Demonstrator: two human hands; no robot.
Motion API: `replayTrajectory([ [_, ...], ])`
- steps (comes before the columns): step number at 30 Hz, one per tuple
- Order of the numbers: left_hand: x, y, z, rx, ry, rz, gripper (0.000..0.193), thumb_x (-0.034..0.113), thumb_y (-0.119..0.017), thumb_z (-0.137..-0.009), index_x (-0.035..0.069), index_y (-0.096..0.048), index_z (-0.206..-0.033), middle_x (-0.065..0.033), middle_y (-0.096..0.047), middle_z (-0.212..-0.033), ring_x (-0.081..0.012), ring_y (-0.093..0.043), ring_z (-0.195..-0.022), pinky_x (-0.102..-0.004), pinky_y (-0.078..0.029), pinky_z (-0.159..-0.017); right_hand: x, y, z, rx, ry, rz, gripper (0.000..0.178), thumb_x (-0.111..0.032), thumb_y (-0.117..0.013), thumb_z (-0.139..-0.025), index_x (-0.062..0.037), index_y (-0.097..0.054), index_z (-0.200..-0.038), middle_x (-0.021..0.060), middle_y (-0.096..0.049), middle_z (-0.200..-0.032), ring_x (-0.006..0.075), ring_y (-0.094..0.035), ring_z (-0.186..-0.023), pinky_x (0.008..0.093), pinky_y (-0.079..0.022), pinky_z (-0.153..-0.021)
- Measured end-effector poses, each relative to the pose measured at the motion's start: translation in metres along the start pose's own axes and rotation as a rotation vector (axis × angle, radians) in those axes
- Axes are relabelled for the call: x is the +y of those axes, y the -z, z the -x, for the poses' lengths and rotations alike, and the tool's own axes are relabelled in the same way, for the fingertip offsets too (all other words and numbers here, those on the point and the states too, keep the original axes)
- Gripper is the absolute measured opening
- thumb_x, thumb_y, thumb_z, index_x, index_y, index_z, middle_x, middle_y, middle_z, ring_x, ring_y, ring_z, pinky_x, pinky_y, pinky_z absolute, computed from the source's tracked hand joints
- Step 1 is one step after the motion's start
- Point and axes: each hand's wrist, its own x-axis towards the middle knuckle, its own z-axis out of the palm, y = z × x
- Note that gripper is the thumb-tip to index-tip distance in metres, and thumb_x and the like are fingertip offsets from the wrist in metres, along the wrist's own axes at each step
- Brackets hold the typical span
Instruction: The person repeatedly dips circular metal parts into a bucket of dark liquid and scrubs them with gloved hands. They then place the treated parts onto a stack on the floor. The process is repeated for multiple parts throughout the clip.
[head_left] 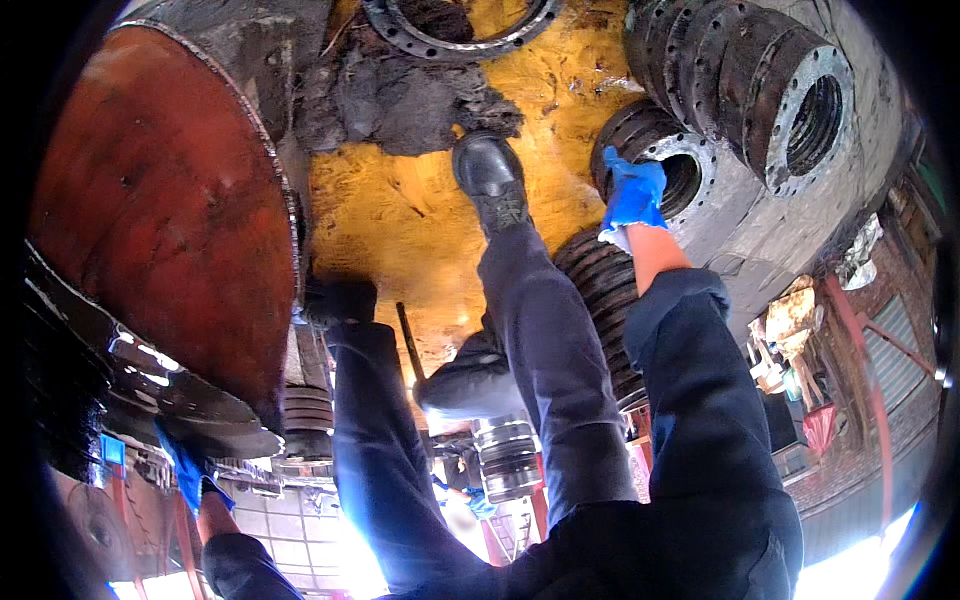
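My left hand (190, 475), in a blue glove, is at the lower left beside the dark, wet rim (190, 415) of a large round vessel with a red-brown surface (160, 200). Its fingers are partly hidden, so I cannot tell whether they grip the rim. Reaching forward on the right, my right hand (636, 195), also blue-gloved, is closed on a dark steel flange (690, 150) with bolt holes around a wide bore. That flange lies at the end of a short row of similar rings. Some of the right fingers are hidden against the metal.
More bolt-holed flanges (810, 120) lie in a row at the upper right. A loose ring (460, 45) lies at the top on the yellow, dirt-covered floor plate (400, 210). Ribbed dark rings (600, 275) lie beside my leg. My black shoe (488, 165) stands on the plate.
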Motion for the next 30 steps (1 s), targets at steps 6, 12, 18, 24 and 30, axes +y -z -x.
replayTrajectory([
  [6,0.012,-0.029,-0.021,-0.051,0.076,0.109,0.058,0.025,-0.052,-0.102,0.009,-0.032,-0.155,-0.0136,-0.049,-0.146,-0.0286,-0.05,-0.127,-0.0406,-0.042,-0.107,0.058,-0.017,-0.04,-0.04,-0.16,0.126,0.071,-0.073,-0.069,-0.073,-0.0193,-0.073,-0.12,0.0203,-0.06,-0.136,0.0319,-0.056,-0.129,0.0372,-0.047,-0.103],
  [12,0.02,-0.015,-0.004,-0.019,0.11,0.126,0.056,0.027,-0.053,-0.102,0.007,-0.036,-0.151,-0.0143,-0.052,-0.141,-0.0283,-0.053,-0.122,-0.0404,-0.044,-0.104,-0.038,0.017,0.007,0.027,-0.276,-0.012,0.068,-0.063,-0.068,-0.079,-0.0004,-0.074,-0.106,0.0248,-0.069,-0.115,0.0375,-0.064,-0.114,0.0422,-0.05,-0.095],
  [18,0.029,-0.029,-0.012,-0.036,0.121,0.147,0.053,0.028,-0.054,-0.101,0.006,-0.04,-0.148,-0.0149,-0.055,-0.137,-0.028,-0.056,-0.118,-0.0402,-0.046,-0.1,-0.052,0.028,0.015,0.045,-0.341,-0.164,0.057,-0.05,-0.073,-0.08,0.0031,-0.074,-0.101,0.0263,-0.07,-0.109,0.039,-0.068,-0.106,0.0421,-0.053,-0.091],
  [24,0.039,-0.032,-0.004,-0.031,0.124,0.183,0.052,0.03,-0.055,-0.101,0.005,-0.045,-0.144,-0.0156,-0.059,-0.132,-0.0278,-0.058,-0.114,-0.04,-0.048,-0.097,-0.025,0.036,0.058,0.058,-0.075,-0.775,0.035,-0.027,-0.073,-0.084,0.002,-0.072,-0.104,0.013,-0.073,-0.087,0.0245,-0.068,-0.082,0.0375,-0.053,-0.077],
  [30,0.042,-0.036,0.016,-0.02,0.13,0.288,0.05,0.031,-0.057,-0.1,0.003,-0.049,-0.141,-0.0162,-0.062,-0.127,-0.0275,-0.061,-0.11,-0.0399,-0.05,-0.094,0.069,0.124,0.097,-0.372,-0.178,-0.743,0.045,-0.02,-0.072,-0.086,0.0018,-0.062,-0.124,0.0116,-0.07,-0.109,0.0203,-0.067,-0.094,0.0339,-0.054,-0.081],
])
